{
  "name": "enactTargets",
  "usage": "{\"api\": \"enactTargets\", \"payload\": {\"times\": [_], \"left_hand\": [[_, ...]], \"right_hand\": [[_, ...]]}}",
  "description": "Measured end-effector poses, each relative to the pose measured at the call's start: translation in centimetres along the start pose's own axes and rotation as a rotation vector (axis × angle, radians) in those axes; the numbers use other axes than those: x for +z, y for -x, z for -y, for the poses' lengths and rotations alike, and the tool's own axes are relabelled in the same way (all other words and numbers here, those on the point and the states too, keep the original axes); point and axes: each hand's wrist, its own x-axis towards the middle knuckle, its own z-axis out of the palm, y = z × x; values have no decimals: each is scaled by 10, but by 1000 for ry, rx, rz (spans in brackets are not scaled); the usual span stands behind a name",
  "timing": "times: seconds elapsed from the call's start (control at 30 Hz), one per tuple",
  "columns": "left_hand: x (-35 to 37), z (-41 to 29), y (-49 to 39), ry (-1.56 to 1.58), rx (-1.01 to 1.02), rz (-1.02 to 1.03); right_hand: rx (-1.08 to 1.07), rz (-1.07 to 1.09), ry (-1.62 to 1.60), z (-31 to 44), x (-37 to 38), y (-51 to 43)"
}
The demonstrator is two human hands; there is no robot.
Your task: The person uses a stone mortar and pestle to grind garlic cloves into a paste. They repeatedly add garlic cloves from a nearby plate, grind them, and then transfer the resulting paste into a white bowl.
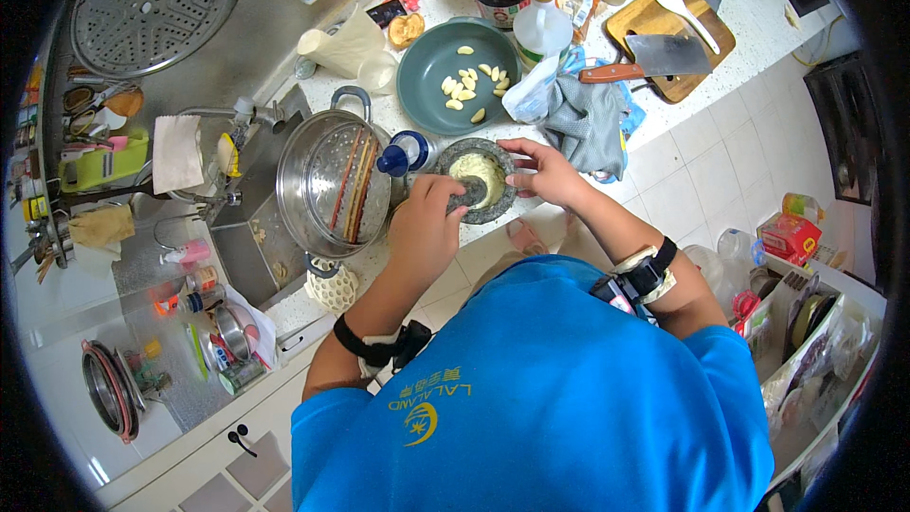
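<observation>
A grey stone mortar point(499, 209) stands at the counter's front edge, holding pale mashed garlic point(486, 168). My left hand point(429, 217) grips the stone pestle point(470, 190), whose lower end is down inside the bowl. On the mortar's right side, my right hand point(544, 172) holds the rim with thumb and fingers. Just behind sits a dark green pan point(419, 82) with several peeled garlic cloves point(466, 94) in it. A small jar with a blue lid point(407, 153) stands left of the mortar, close to my left hand.
A steel steamer pot point(293, 192) with chopsticks point(361, 188) across it stands left, beside the sink point(242, 249). At right, a cleaver point(668, 55) and white spoon point(684, 14) lie on a wooden cutting board point(719, 27). A grey cloth point(584, 110) hangs over the counter edge near my right hand.
</observation>
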Motion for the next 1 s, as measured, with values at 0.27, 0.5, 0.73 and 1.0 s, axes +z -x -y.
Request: {"api": "enactTargets", "payload": {"times": [0.27,0.5,0.73,1.0], "left_hand": [[29,1,2,-70,-47,-110],[20,-2,18,82,21,-310],[35,4,4,67,-59,-152],[26,1,29,43,-66,-280]], "right_hand": [[53,25,34,3,-1,0],[33,-12,22,3,1,1],[46,-60,30,3,6,4],[24,-88,-17,-9,8,-3]]}}
